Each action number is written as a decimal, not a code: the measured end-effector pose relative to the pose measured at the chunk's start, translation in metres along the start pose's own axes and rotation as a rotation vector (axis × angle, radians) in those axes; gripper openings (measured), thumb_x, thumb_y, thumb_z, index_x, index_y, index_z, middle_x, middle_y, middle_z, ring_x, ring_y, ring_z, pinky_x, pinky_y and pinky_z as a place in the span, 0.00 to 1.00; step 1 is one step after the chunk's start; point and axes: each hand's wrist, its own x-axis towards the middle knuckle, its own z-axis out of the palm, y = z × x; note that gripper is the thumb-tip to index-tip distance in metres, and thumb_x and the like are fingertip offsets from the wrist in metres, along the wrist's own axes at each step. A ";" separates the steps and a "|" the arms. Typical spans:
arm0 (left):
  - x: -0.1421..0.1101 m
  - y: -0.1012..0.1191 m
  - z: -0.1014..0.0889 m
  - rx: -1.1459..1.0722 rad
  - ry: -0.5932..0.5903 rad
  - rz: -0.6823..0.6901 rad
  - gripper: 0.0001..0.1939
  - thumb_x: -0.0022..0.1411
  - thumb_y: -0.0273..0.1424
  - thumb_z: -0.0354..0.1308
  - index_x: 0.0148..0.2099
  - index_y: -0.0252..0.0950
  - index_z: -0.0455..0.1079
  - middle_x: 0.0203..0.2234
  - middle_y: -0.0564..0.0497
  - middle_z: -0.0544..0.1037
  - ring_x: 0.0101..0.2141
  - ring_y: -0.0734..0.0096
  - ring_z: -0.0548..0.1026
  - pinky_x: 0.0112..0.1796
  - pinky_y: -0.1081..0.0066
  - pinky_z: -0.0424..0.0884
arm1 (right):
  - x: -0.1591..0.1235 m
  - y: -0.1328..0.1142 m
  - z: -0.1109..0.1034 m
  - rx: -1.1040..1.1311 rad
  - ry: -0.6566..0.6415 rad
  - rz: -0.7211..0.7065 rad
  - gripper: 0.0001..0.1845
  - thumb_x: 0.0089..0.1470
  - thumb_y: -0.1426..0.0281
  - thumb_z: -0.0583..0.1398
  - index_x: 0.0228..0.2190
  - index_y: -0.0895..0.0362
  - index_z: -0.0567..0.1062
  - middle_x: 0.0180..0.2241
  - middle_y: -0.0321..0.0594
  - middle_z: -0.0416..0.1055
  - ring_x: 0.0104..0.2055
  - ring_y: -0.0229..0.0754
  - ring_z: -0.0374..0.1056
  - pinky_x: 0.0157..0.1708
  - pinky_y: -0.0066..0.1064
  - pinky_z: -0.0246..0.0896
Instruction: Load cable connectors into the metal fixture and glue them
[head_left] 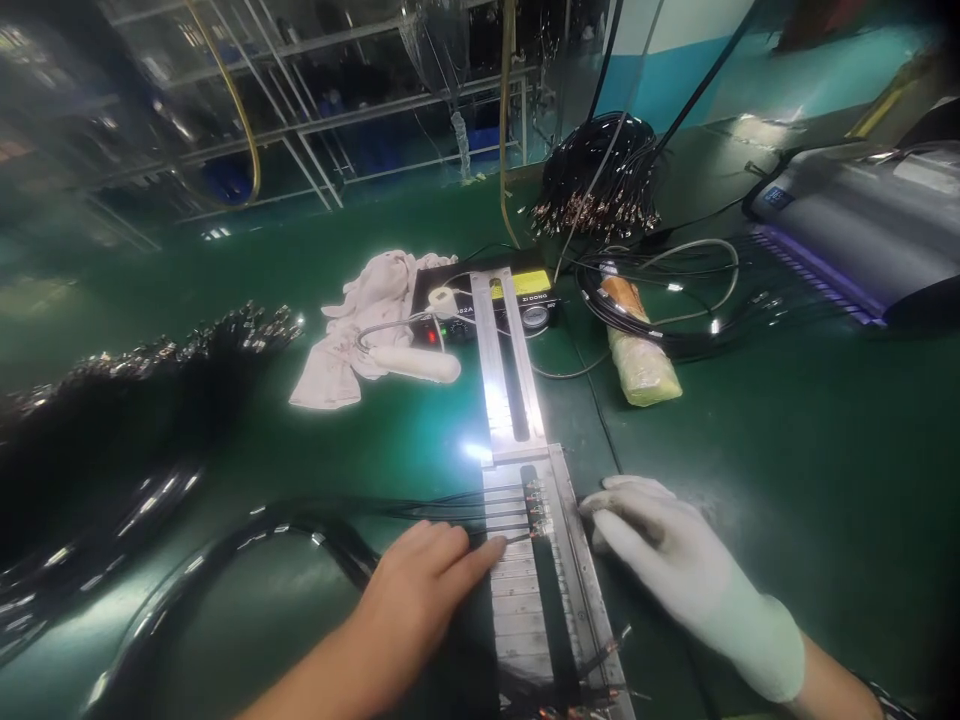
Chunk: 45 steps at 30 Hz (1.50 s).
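A long metal fixture (517, 600) with slots lies on the green table (787, 430). Several thin black cables (450, 508) with metal tips lie across its slots. My bare left hand (424, 590) rests on the fixture's left side, fingers together and stretched flat, fingertips pressing a cable near the slots. My right hand (675, 560), in a white glove, lies at the fixture's right edge with fingers curled lightly against the rim; nothing shows in it.
A thick black cable loop (247, 540) curves at the left. Bundles of black cables (150, 360) lie far left and at the back (600, 180). A white rag (360, 320), a white handle tool (412, 362), a small control box (525, 300), a wrapped yellow-green packet (641, 365) and a grey machine (862, 230) stand behind.
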 end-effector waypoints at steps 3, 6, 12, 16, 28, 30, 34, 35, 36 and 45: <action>-0.001 -0.006 0.001 -0.005 -0.026 0.043 0.20 0.74 0.24 0.38 0.57 0.35 0.68 0.27 0.52 0.69 0.27 0.70 0.65 0.30 0.69 0.59 | 0.000 0.000 0.000 -0.025 -0.006 -0.011 0.14 0.63 0.65 0.54 0.31 0.51 0.79 0.32 0.39 0.80 0.37 0.48 0.75 0.38 0.40 0.71; -0.002 -0.010 0.003 -0.036 -0.032 0.026 0.21 0.75 0.25 0.38 0.58 0.38 0.69 0.28 0.51 0.68 0.28 0.70 0.64 0.30 0.69 0.58 | 0.000 0.000 0.000 -0.038 -0.003 -0.020 0.15 0.63 0.66 0.54 0.32 0.51 0.79 0.32 0.40 0.80 0.37 0.48 0.76 0.37 0.40 0.71; 0.006 -0.011 0.010 -0.088 0.019 0.035 0.19 0.74 0.24 0.39 0.55 0.37 0.71 0.27 0.52 0.67 0.28 0.70 0.62 0.30 0.70 0.57 | 0.000 0.001 -0.001 -0.070 -0.001 -0.046 0.15 0.64 0.66 0.54 0.32 0.52 0.79 0.33 0.40 0.80 0.40 0.49 0.76 0.37 0.39 0.71; -0.001 -0.006 0.013 0.009 0.048 -0.044 0.21 0.74 0.25 0.40 0.58 0.43 0.70 0.36 0.48 0.69 0.35 0.66 0.65 0.35 0.68 0.61 | 0.000 0.001 0.000 -0.053 0.004 -0.035 0.15 0.63 0.66 0.54 0.32 0.52 0.79 0.32 0.39 0.80 0.39 0.49 0.75 0.38 0.39 0.71; -0.008 0.022 -0.005 -0.226 -0.218 -0.044 0.16 0.70 0.24 0.50 0.58 0.37 0.64 0.41 0.48 0.72 0.42 0.62 0.65 0.49 0.60 0.55 | -0.003 0.003 0.003 0.017 0.009 0.012 0.14 0.63 0.66 0.54 0.32 0.52 0.78 0.34 0.40 0.79 0.41 0.48 0.74 0.40 0.39 0.69; -0.005 0.030 -0.013 -0.370 -0.304 -0.136 0.10 0.70 0.25 0.53 0.52 0.37 0.65 0.39 0.50 0.72 0.41 0.64 0.66 0.47 0.64 0.58 | -0.003 0.003 0.003 0.039 0.007 0.021 0.14 0.63 0.65 0.54 0.31 0.52 0.78 0.34 0.39 0.78 0.40 0.48 0.74 0.41 0.39 0.69; 0.002 0.037 -0.031 -0.424 -0.462 -0.248 0.07 0.70 0.23 0.50 0.42 0.39 0.67 0.39 0.51 0.71 0.42 0.65 0.66 0.43 0.68 0.60 | -0.004 0.003 0.003 0.055 -0.009 0.056 0.14 0.63 0.64 0.54 0.31 0.52 0.78 0.33 0.39 0.78 0.40 0.48 0.73 0.41 0.41 0.69; 0.004 0.037 -0.034 -0.422 -0.476 -0.240 0.08 0.70 0.22 0.50 0.40 0.39 0.67 0.39 0.51 0.71 0.42 0.65 0.66 0.43 0.68 0.61 | -0.005 0.004 0.003 0.052 -0.008 0.056 0.14 0.63 0.64 0.54 0.32 0.52 0.78 0.34 0.39 0.78 0.40 0.48 0.73 0.41 0.41 0.68; 0.005 0.038 -0.038 -0.423 -0.491 -0.232 0.08 0.69 0.21 0.51 0.40 0.38 0.67 0.38 0.51 0.72 0.42 0.65 0.67 0.44 0.68 0.61 | -0.005 0.005 0.003 0.048 -0.007 0.054 0.14 0.63 0.64 0.54 0.32 0.52 0.78 0.34 0.39 0.78 0.41 0.48 0.73 0.41 0.41 0.68; -0.001 0.032 -0.029 -0.461 -0.215 -0.148 0.11 0.69 0.19 0.48 0.47 0.36 0.68 0.36 0.48 0.74 0.38 0.67 0.70 0.40 0.71 0.68 | -0.005 0.008 0.003 0.037 -0.005 0.016 0.13 0.62 0.65 0.55 0.33 0.52 0.78 0.32 0.37 0.78 0.38 0.47 0.73 0.41 0.42 0.68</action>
